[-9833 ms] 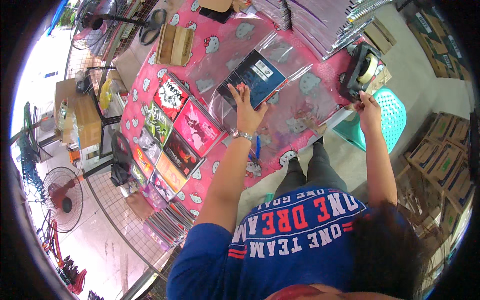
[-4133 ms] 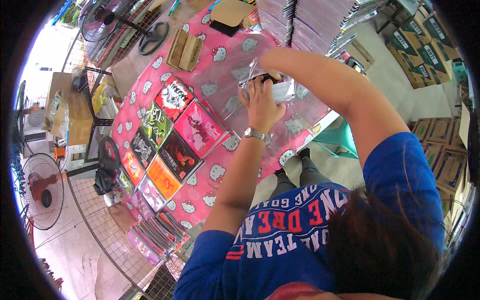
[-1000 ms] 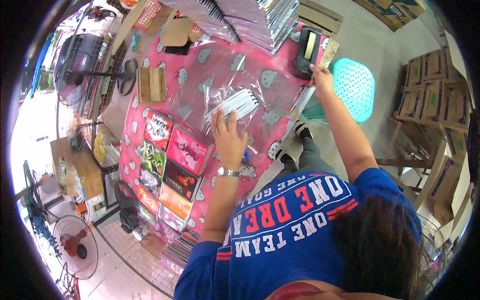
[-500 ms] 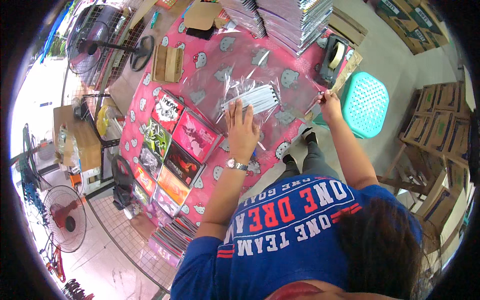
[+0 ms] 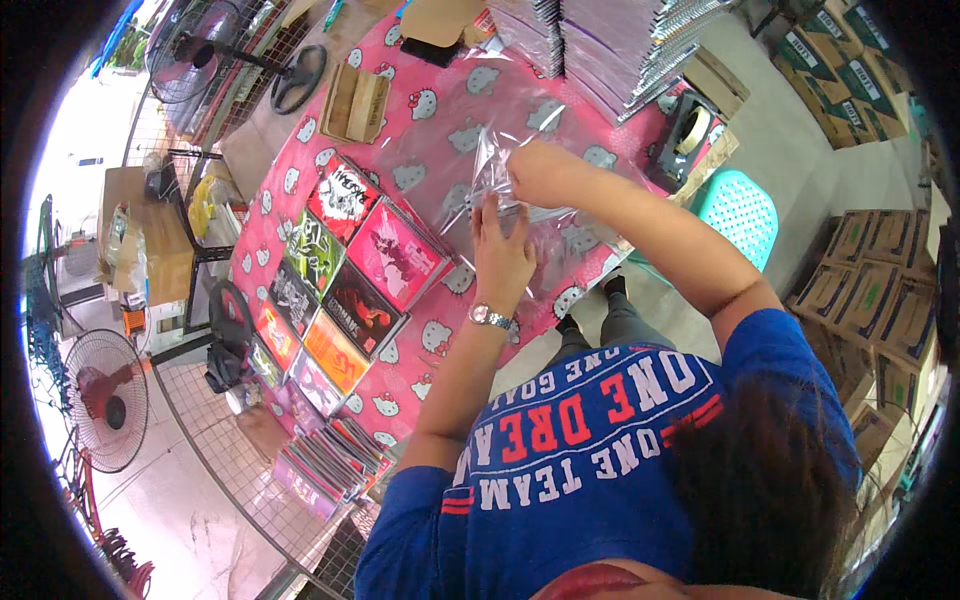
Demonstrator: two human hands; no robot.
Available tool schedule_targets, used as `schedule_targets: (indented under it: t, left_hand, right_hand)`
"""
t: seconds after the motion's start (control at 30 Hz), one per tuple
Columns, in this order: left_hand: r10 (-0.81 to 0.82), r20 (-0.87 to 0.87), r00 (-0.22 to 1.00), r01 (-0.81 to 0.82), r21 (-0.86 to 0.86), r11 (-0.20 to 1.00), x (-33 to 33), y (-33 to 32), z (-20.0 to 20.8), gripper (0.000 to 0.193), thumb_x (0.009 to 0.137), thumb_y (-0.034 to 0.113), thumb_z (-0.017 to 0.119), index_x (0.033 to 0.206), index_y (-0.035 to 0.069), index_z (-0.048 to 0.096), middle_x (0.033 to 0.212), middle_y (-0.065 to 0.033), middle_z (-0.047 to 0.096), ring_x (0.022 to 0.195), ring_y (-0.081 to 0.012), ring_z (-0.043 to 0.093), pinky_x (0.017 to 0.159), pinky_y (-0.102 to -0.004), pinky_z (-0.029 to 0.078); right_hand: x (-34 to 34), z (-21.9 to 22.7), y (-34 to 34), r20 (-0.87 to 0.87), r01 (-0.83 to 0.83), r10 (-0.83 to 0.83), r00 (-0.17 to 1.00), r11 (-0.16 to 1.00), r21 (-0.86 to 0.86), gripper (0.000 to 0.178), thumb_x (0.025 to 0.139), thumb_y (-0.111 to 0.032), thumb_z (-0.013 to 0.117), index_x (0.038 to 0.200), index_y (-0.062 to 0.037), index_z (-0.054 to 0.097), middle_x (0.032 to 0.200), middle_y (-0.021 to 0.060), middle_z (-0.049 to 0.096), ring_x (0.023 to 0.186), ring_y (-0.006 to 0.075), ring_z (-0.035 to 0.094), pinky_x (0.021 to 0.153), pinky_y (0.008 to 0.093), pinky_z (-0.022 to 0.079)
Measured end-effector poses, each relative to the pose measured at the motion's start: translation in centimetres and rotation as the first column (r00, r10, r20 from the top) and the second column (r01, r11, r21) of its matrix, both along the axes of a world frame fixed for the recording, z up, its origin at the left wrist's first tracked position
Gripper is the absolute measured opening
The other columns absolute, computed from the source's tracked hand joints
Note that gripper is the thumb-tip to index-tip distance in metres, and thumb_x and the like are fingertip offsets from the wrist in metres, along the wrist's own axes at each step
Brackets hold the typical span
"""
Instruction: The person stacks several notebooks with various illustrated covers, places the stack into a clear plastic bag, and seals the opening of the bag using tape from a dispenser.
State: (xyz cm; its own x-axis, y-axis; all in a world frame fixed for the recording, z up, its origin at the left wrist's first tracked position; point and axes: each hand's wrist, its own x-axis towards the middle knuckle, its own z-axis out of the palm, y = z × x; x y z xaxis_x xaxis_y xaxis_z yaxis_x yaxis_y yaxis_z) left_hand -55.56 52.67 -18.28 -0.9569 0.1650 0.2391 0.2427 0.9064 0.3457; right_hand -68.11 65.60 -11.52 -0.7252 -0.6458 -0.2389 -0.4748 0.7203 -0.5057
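Observation:
A pale flat bundle [image 5: 541, 213] lies under shiny clear plastic [image 5: 489, 160] on a pink cartoon-print table cover [image 5: 408, 175]. My left hand [image 5: 503, 248] rests on its near left side, fingers spread and pressing flat. Over the far side of the bundle, my right hand [image 5: 548, 175] is curled down against the plastic. Its fingertips, and whatever they pinch, are hidden beneath the hand. Most of the bundle is covered by my hands and by glare.
Left of my hands are stacked colourful-covered notebooks [image 5: 395, 255]. A tall pile of spiral-bound notebooks [image 5: 610, 50] stands at the back. A black tape dispenser [image 5: 682, 140] sits at the right edge, beside a turquoise stool [image 5: 738, 215]. Cardboard boxes [image 5: 865, 270] are farther right.
My right hand has moved left from beside the tape dispenser onto the plastic-covered bundle. My left hand stays on the bundle. The view has shifted slightly.

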Motion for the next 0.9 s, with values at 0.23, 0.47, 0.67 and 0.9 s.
schedule_targets:
  t: [0.23,0.47,0.67,0.9]
  left_hand:
    - [-0.042,0.001,0.999,0.042,0.016,0.999,-0.2,-0.1,1.0,0.054,0.072,0.008,0.066,0.124,0.012,0.056,0.136,-0.0243,0.035,0.126,-0.0450,0.035,0.106,-0.0490,0.033]
    - [-0.167,-0.019,0.986,0.148,0.576,0.804,-3.7,-3.3,5.0,0.033,0.080,0.011,0.066,0.112,0.008,0.066,0.133,-0.0152,0.049,0.135,-0.0278,0.033,0.111,-0.0413,0.023]
    - [-0.247,0.550,0.798,-0.247,0.673,0.698,-8.5,-5.9,4.1,0.029,0.085,0.015,0.064,0.110,-0.001,0.066,0.116,-0.0089,0.063,0.104,-0.0162,0.057,0.092,-0.0297,0.041]
    - [-0.387,0.296,0.874,-0.076,0.868,0.492,-6.7,-4.8,7.3,0.035,0.083,0.019,0.067,0.114,0.004,0.065,0.126,-0.0087,0.058,0.103,-0.0189,0.059,0.087,-0.0349,0.046]
  right_hand:
    - [1.2,-1.9,1.1,-0.094,0.190,-0.181,0.979,0.976,0.105,0.029,0.071,-0.025,0.072,0.091,-0.0037,0.066,0.092,0.0193,0.067,0.091,0.0335,0.065,0.077,0.0429,0.052]
    - [-0.3,-4.3,5.1,-0.100,0.251,-0.351,0.931,0.815,-0.522,0.028,0.076,-0.031,0.072,0.083,-0.0037,0.067,0.084,0.0112,0.068,0.078,0.0289,0.066,0.071,0.0365,0.052]
    - [-1.2,0.9,3.8,0.107,0.110,-0.038,0.994,0.550,-0.828,0.024,0.086,-0.027,0.065,0.093,-0.0044,0.069,0.090,0.0098,0.068,0.076,0.0186,0.064,0.069,0.0330,0.050]
    - [0.5,-2.2,6.2,0.030,-0.147,0.218,0.976,0.751,-0.644,0.064,0.086,-0.037,0.062,0.137,-0.0061,0.041,0.113,0.0186,0.062,0.103,0.0339,0.061,0.090,0.0415,0.047]
